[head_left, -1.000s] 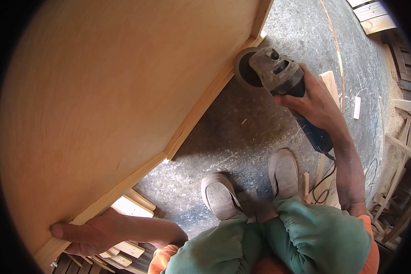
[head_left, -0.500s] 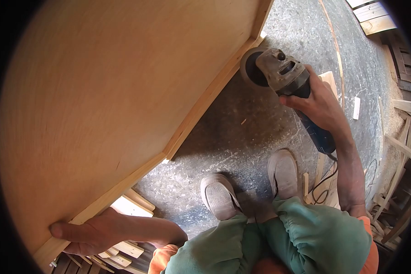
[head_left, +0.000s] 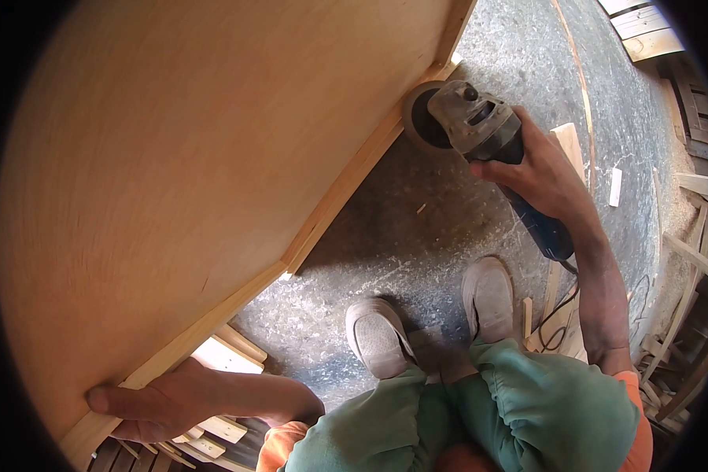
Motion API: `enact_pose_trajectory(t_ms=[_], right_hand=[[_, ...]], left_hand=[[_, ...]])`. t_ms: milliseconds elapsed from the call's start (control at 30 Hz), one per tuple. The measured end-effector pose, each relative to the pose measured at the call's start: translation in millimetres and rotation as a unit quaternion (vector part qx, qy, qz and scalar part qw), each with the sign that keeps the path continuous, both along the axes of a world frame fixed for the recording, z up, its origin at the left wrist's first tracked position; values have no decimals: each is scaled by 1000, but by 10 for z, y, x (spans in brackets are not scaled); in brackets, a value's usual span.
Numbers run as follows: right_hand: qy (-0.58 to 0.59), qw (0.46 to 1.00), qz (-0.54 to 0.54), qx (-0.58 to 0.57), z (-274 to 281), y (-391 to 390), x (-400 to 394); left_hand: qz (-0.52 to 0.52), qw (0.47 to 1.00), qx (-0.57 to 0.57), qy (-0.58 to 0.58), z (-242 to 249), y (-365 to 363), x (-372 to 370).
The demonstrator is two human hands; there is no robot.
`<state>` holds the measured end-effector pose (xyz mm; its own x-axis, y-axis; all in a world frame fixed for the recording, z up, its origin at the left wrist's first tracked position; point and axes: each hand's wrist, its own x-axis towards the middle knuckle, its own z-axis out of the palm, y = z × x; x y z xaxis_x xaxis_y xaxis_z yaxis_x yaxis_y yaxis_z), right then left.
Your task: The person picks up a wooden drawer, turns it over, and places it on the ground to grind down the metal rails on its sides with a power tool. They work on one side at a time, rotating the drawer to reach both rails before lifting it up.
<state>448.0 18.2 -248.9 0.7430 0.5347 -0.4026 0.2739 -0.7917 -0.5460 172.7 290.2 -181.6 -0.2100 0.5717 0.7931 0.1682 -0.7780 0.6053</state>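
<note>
My right hand (head_left: 539, 169) is wrapped round the body of an angle grinder (head_left: 480, 126). Its round sanding disc (head_left: 426, 118) is at the wooden edge strip (head_left: 362, 169) of a large plywood panel (head_left: 197, 173), near the far corner. Whether the disc presses on the wood is hard to tell. At the lower left, my left hand (head_left: 161, 401) grips the panel's near edge, thumb on the face and fingers underneath. A power cord (head_left: 554, 315) trails from the grinder's rear end.
My shoes (head_left: 377, 334) stand on the dusty dark floor (head_left: 393, 236) below the panel. Wood offcuts (head_left: 220, 429) lie under its near edge. More scrap wood (head_left: 692, 259) is piled along the right, and a board (head_left: 570, 149) lies behind my right hand.
The grinder has moved slightly left in my right hand, bringing its disc over the panel's edge strip. My left hand and the panel stay in place.
</note>
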Motion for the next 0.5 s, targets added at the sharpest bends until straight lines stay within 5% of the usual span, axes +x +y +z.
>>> enact_pose_trajectory(t_ms=[500], right_hand=[[28,999,-44,5,61,-84,37]], left_hand=[[38,999,0,28,2,-34,35]])
